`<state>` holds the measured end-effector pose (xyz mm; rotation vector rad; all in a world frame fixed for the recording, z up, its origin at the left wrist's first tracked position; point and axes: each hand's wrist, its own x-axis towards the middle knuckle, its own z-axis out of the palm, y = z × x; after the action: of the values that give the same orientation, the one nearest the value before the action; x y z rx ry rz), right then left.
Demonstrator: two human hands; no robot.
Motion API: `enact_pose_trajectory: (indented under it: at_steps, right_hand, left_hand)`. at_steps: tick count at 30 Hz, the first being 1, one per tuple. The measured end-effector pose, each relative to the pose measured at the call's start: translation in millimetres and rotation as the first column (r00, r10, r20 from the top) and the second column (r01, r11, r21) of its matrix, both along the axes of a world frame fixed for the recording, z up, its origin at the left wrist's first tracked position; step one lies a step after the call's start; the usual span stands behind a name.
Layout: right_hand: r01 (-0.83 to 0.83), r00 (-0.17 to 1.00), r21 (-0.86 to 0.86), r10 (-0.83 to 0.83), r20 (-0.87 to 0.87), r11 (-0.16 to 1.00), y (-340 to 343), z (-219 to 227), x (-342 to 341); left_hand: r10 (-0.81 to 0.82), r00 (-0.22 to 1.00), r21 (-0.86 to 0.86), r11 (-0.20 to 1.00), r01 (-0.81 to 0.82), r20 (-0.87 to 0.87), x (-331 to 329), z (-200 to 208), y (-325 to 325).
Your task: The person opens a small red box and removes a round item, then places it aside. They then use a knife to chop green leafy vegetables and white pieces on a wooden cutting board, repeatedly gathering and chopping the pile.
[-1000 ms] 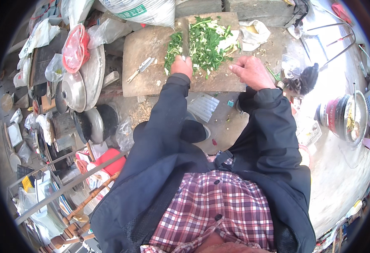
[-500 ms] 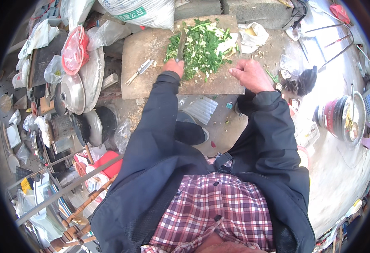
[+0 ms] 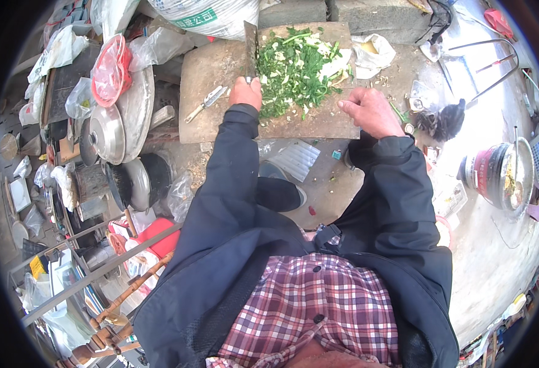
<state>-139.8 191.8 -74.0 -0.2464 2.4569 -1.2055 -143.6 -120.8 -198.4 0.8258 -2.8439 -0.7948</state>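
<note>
My left hand (image 3: 245,93) grips a cleaver (image 3: 250,52) by its handle, the blade pointing away from me along the left edge of a heap of chopped leafy greens (image 3: 297,76). The pile mixes dark green leaves with pale stem pieces. It lies on a worn wooden board (image 3: 211,64). Over the board's right end my right hand (image 3: 372,111) is loosely closed, thumb against the curled fingers, apart from the greens; nothing shows in it. Left of the cleaver lies a small knife (image 3: 205,103) with a light handle.
Beyond the board stand a white sack (image 3: 211,17) and concrete blocks (image 3: 380,21). An open white bag (image 3: 372,55) sits at its right. A basin (image 3: 515,175) with a stick in it is farther right. Pot lids (image 3: 107,133) and plastic bags crowd the left.
The cleaver has moved left, from over the greens to their left edge, and its blade now shows broader. My right hand has barely shifted.
</note>
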Motion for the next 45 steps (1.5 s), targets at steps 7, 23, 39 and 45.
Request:
enact_pose_trajectory:
  at_steps: [7,23,39,45]
  right_hand:
    - [-0.005,1.000,-0.005,0.005,0.000,1.000,1,-1,0]
    - [-0.022,1.000,0.000,0.022,0.011,1.000,-1,1,0]
    - [-0.004,1.000,-0.024,0.004,-0.001,1.000,0,-2,-1]
    - [-0.016,1.000,-0.012,0.016,-0.016,1.000,-2,0,0]
  left_hand:
    - [-0.126,0.961,-0.026,0.990,0.137,0.244,0,16,-7]
    - [-0.139,0.968,0.022,0.990,0.137,0.211,12,-8,13]
    - [-0.152,0.979,0.047,0.988,0.147,0.139,8,18,26]
    - [-0.217,0.936,-0.048,0.970,0.239,0.279,15,6,41]
